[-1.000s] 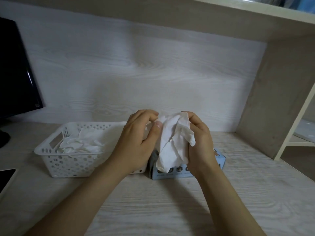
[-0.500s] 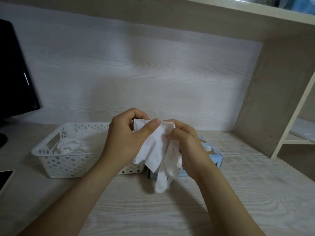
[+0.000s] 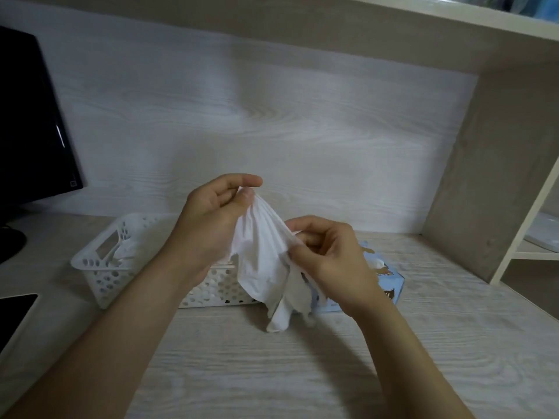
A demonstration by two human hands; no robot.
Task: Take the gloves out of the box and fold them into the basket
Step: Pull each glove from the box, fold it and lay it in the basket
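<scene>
A thin white glove [image 3: 263, 267] hangs in the air between both hands, above the desk in front of the basket and the box. My left hand [image 3: 208, 228] pinches its upper edge between thumb and fingers. My right hand [image 3: 329, 258] pinches its right edge, lower down. The glove's fingers dangle close to the desk. A white perforated basket [image 3: 99, 267] stands at the left with white gloves [image 3: 127, 252] lying in it. The light blue glove box [image 3: 390, 282] sits behind my right hand, mostly hidden, with a bit of white showing at its opening.
A black monitor [image 3: 30, 125] stands at the far left and a dark tablet or phone [image 3: 15, 309] lies at the left edge. A wooden side panel [image 3: 484, 176] and shelf frame close the right side. A shelf runs overhead.
The bunched glove has been pulled open. My left hand rose and went left with the top edge, my right hand dropped lower, and the glove now hangs spread between them.
</scene>
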